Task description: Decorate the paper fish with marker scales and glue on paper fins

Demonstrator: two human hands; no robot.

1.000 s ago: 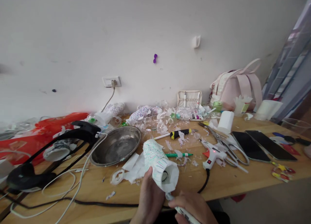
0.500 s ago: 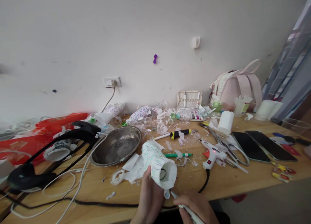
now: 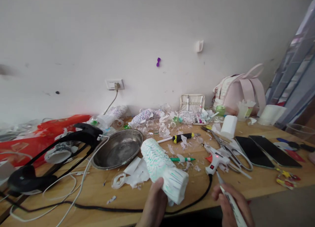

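Observation:
My left hand (image 3: 155, 200) is closed around a white paper-covered bottle (image 3: 162, 169) marked with green and purple strokes. Its narrower end points away to the left; the flared end faces right, toward me. In my right hand (image 3: 233, 199) is a white marker (image 3: 232, 204), its grey tip pointing up and apart from the bottle. Behind the bottle lies a green marker (image 3: 182, 159). A white glue gun (image 3: 216, 158) with a lit red light rests on the table beyond my right hand. Scraps of white paper (image 3: 137, 171) lie left of the bottle.
A metal basin (image 3: 118, 150) stands left of centre, beside a black headset-like frame (image 3: 31, 181) and cables. Large scissors (image 3: 232, 153), two phones (image 3: 254, 151) and a paper roll (image 3: 228, 126) lie to the right. A utility knife (image 3: 183, 137), plastic scraps and a pink backpack (image 3: 236, 89) are farther back.
My left hand has turned the bottle, so its open end no longer faces me and its side shows. My right hand has moved right with the white marker, away from the bottle.

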